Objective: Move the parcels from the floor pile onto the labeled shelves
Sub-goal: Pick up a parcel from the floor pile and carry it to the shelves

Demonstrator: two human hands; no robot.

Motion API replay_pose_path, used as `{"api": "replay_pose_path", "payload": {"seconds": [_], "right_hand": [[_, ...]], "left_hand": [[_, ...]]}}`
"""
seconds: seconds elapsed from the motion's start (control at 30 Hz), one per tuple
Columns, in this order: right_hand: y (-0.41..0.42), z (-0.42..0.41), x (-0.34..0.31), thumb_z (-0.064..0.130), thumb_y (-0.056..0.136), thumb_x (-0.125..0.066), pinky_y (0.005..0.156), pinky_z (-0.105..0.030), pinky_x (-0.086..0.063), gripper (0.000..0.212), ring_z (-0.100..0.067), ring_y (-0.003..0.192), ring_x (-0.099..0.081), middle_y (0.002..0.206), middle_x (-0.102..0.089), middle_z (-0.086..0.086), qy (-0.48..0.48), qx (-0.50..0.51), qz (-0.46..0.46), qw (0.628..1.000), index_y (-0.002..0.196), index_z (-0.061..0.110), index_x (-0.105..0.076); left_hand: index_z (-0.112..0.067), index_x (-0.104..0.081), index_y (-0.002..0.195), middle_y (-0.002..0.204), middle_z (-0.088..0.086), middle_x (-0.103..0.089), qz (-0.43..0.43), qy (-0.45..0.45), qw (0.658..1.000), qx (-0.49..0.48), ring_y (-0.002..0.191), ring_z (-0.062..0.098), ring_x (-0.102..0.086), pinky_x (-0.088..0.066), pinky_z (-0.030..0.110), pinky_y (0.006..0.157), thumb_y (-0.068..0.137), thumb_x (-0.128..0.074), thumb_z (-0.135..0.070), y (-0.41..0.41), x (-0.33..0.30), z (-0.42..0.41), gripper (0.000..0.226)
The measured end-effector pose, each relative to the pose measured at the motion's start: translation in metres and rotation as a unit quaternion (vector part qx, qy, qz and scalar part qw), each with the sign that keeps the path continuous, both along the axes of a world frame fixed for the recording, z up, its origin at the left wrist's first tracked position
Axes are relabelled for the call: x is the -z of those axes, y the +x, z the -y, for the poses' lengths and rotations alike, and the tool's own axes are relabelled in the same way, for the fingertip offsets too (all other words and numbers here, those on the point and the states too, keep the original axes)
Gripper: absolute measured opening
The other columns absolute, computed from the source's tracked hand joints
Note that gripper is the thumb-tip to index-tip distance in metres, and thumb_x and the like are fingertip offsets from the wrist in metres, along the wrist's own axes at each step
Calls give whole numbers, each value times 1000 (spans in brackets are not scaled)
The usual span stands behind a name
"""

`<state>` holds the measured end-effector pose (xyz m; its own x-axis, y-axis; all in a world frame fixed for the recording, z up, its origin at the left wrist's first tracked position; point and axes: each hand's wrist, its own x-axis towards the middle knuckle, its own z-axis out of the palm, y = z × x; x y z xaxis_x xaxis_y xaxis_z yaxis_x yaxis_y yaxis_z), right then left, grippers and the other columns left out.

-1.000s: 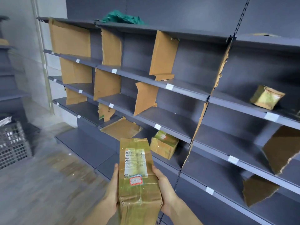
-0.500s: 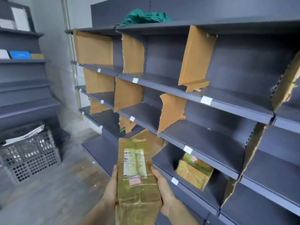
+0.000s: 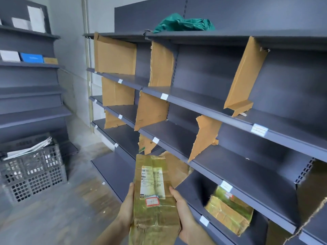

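A tape-wrapped cardboard parcel (image 3: 153, 200) stands upright in front of the dark grey shelves (image 3: 230, 167), held up with its printed shipping label (image 3: 152, 181) and a small red-bordered sticker (image 3: 152, 202) facing the camera. The left hand (image 3: 127, 207) grips its left edge and the right hand (image 3: 180, 211) its right edge, each grip wrapped round the sides of the package with the thumbs on the front. A second taped parcel (image 3: 230, 211) lies tilted in a lower compartment just to the right. Torn cardboard dividers (image 3: 205, 137) stand between compartments, and white label tags (image 3: 259, 129) sit on the shelf edges. A green plastic bag (image 3: 184, 23) lies on the top shelf. A grey plastic crate (image 3: 33, 172) with papers stands on the floor (image 3: 58, 218) to the left.
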<state>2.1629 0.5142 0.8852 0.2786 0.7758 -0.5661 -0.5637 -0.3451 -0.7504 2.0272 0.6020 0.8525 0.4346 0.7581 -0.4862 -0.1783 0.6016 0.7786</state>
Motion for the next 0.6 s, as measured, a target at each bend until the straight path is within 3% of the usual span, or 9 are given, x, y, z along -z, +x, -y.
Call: {"api": "replay_pose_path", "payload": {"seconds": [0.07, 0.17, 0.27, 0.4, 0.53, 0.6], "right_hand": [[-1, -8, -3, 52, 98, -52, 81, -41, -59, 53, -34, 89, -77, 105, -77, -20, 2, 17, 1, 1000, 114, 9, -78], [-5, -18, -8, 50, 97, -54, 70, -38, -58, 52, -34, 80, -78, 101, -77, -22, 9, 36, 2, 999, 110, 7, -79], [-14, -31, -11, 41, 98, -52, 66, -39, -59, 50, -38, 75, -77, 101, -76, -26, 28, 61, -22, 997, 100, 1, -81], [-27, -45, -11, 42, 99, -52, 86, -50, -53, 53, -44, 81, -76, 109, -72, -31, 40, 102, -43, 993, 114, -4, -75], [-35, -55, -8, 39, 96, -55, 92, -52, -52, 51, -44, 84, -75, 109, -72, -31, 39, 128, -41, 990, 114, -3, -75], [-38, -60, -7, 39, 97, -54, 94, -53, -52, 50, -44, 88, -75, 111, -72, -30, 45, 134, -31, 990, 117, -2, -74]], "left_hand": [[-9, -70, 118, 106, 19, -74, 13, -8, 1000, 2, 92, 36, -73, -54, 46, 90, 97, -35, -64, 2, -7, -11, 68], [-4, -71, 108, 85, 19, -76, 46, 7, 999, 23, 66, 30, -75, -54, 34, 60, 100, -37, -56, 2, -18, -21, 62], [3, -67, 86, 61, 22, -70, 100, -5, 994, 51, 42, 30, -67, -43, 25, 29, 103, -36, -46, -7, -46, -21, 61], [1, -69, 101, 77, 24, -74, 108, -57, 991, 53, 56, 34, -72, -51, 29, 36, 102, -33, -52, -5, -29, -51, 64], [-7, -69, 87, 55, 12, -70, 59, -27, 996, 57, 42, 22, -67, -39, 20, 27, 104, -36, -45, -12, -25, -67, 53], [-9, -69, 92, 55, 9, -70, 48, -12, 996, 74, 42, 20, -67, -41, 20, 29, 103, -34, -47, -13, -29, -73, 53]]}}
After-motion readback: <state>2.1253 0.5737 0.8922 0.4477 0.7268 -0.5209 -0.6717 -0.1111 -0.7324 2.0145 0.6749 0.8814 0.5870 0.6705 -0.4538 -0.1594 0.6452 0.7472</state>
